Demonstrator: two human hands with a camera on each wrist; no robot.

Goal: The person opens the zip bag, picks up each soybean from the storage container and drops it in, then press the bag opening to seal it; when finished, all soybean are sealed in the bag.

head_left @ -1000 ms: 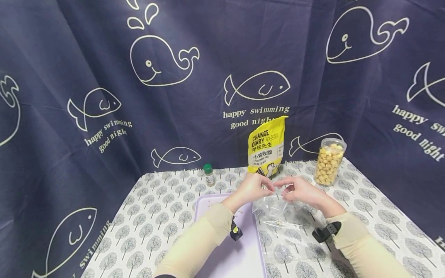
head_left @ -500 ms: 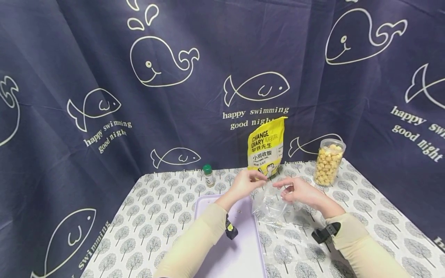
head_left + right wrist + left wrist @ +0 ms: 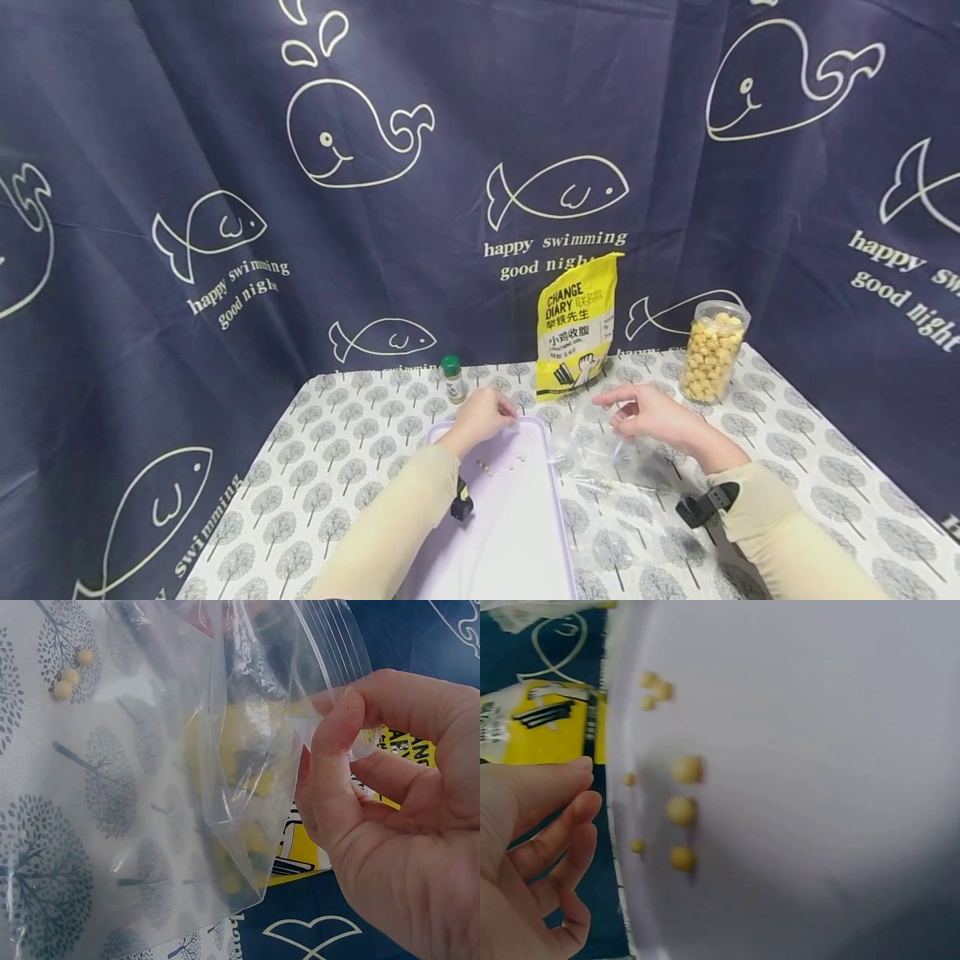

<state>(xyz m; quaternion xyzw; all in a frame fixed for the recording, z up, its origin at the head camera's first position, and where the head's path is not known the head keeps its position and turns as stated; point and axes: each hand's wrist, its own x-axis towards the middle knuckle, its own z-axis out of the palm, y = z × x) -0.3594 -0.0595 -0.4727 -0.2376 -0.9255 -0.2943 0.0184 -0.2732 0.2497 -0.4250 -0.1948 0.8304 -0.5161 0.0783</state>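
Note:
My right hand (image 3: 652, 417) pinches the rim of a clear zip bag (image 3: 247, 765) between thumb and fingers, near its zip strip. Low in that bag lie a few round, pale-yellow beans (image 3: 70, 676). Over the far end of a lilac tray (image 3: 517, 533) is my left hand (image 3: 483, 417), its fingers loosely bent with a gap between thumb and forefinger and nothing between them. Several small round beans (image 3: 681, 811) of differing size lie scattered on the tray, beside the left hand's fingertips in the left wrist view.
Behind the hands stands a yellow snack pouch (image 3: 576, 329). To the right is a clear jar (image 3: 711, 354) of popcorn-like pieces. A small green-capped bottle (image 3: 452, 379) stands beyond the tray. The tree-print tablecloth (image 3: 337, 467) ends at a dark blue curtain (image 3: 420, 250).
My left hand has drawn away from the bag's mouth, moving left to above the tray's far end. The right hand keeps its hold on the bag in about the same spot.

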